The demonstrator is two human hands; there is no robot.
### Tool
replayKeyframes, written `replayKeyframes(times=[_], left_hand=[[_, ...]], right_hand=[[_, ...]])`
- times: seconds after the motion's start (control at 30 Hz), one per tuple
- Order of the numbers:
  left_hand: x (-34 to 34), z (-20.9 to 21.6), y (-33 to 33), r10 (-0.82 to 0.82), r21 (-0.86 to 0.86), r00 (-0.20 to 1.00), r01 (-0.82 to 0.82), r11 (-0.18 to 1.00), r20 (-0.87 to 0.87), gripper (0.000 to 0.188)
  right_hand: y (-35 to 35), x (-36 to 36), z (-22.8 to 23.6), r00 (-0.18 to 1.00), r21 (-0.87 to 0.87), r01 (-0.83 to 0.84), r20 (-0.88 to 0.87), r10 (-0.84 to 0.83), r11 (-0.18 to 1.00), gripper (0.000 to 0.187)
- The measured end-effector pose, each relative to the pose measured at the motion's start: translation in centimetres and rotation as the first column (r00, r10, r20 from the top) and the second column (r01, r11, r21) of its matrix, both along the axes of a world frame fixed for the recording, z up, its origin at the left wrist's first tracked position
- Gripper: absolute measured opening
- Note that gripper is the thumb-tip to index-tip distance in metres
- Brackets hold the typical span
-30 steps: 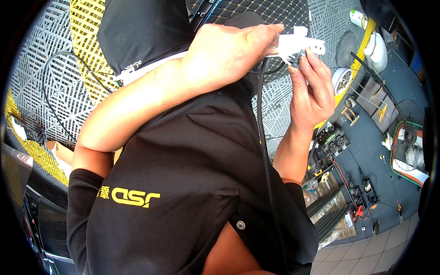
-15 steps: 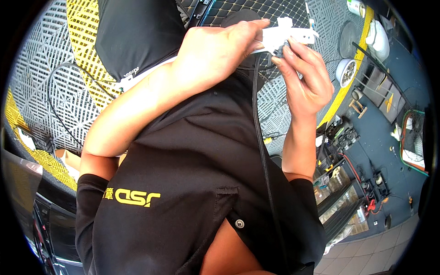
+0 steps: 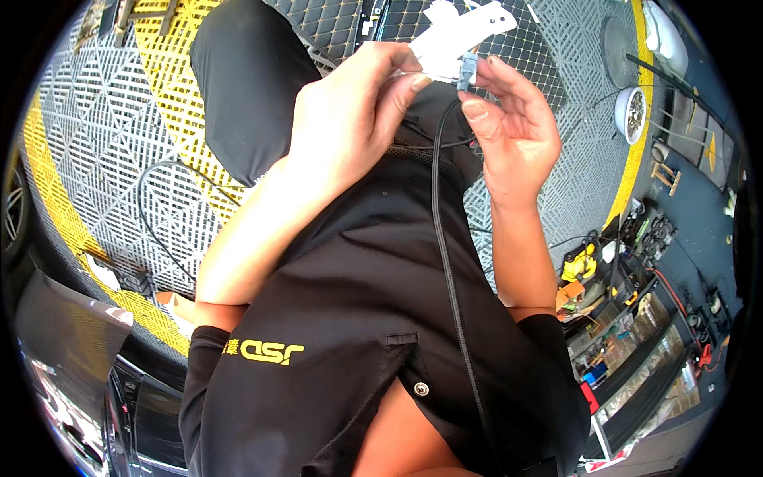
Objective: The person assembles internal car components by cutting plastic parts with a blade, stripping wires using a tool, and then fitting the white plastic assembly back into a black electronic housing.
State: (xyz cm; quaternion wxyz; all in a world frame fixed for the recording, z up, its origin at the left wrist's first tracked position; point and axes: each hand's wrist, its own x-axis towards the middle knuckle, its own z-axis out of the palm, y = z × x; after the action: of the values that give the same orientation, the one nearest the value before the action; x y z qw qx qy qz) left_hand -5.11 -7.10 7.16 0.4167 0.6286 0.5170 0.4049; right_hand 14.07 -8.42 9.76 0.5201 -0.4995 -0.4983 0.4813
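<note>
The left hand (image 3: 350, 119) pinches a white part (image 3: 459, 36), and the right hand (image 3: 520, 131) curls at right beside a grey block (image 3: 467, 71), whether gripping it I cannot tell.

Single head-worn fisheye, looking down over shirt front (image 3: 342, 270); left hand (image 3: 346, 119), right hand (image 3: 520, 139) near; floor (image 3: 99, 159) farther.

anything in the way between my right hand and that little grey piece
Nothing visible stands between your right hand and the grey piece, which sits right by its fingertips; whether they touch is unclear. The black cable runs below and left of the piece, outside that gap.
</note>
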Motion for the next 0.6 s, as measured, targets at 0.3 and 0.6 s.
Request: replayKeyframes(times=[0.3, 0.6], left_hand=[[1.0, 2.5, 0.4, 0.004, -0.013, 0.998, -0.003, 1.0, 0.068, 0.046], [1.2, 3.4, 0.6, 0.048, -0.146, 0.978, -0.018, 0.989, 0.204, 0.032]], right_hand=[[0.3, -0.5, -0.5, 0.999, 0.03, 0.01, -0.043, -0.009, 1.0, 0.057], [1.1, -0.7, -0.7, 0.902, 0.391, 0.028, 0.386, -0.191, 0.92, 0.044]])
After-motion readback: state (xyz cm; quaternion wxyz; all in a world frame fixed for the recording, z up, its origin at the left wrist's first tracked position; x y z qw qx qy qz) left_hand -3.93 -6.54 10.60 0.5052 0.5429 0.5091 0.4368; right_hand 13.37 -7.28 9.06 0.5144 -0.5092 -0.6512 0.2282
